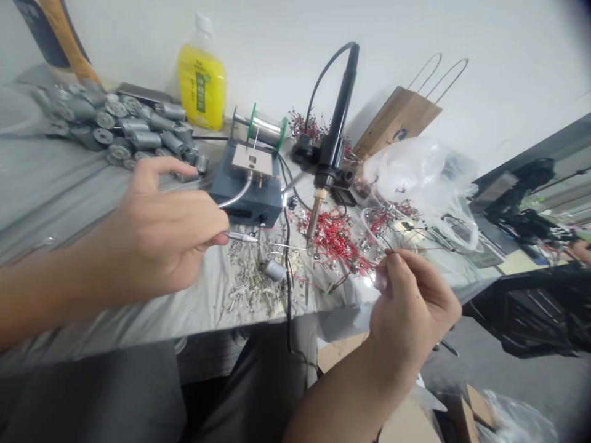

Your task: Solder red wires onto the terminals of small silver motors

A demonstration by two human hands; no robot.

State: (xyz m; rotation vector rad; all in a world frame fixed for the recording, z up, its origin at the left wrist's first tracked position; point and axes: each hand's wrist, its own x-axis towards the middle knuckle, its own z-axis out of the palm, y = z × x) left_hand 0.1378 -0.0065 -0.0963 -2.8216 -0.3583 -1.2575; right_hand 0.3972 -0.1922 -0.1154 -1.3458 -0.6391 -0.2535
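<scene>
My left hand (170, 231) is closed around a slim metal solder-feed nozzle (242, 236). Thin solder wire (290, 246) runs from its end toward the tip of a soldering iron (316, 215), which hangs tip-down in a stand. Pinched in the fingers of my right hand (413, 301) are thin wires (391, 250), a dark one showing above the fingertips; their far ends are hard to make out. A silver motor (276, 270) lies below the solder wire among metal scraps (244, 277). Behind the iron tip spreads a pile of red wires (335, 237).
A blue solder feeder (247, 200) with a solder spool (268, 130) stands behind my left hand. Many motors (143, 132) are heaped at the left, beside a yellow bottle (202, 80). A plastic bag (420, 172) and paper bag (399, 123) sit right. A black cable (289, 307) crosses the table edge.
</scene>
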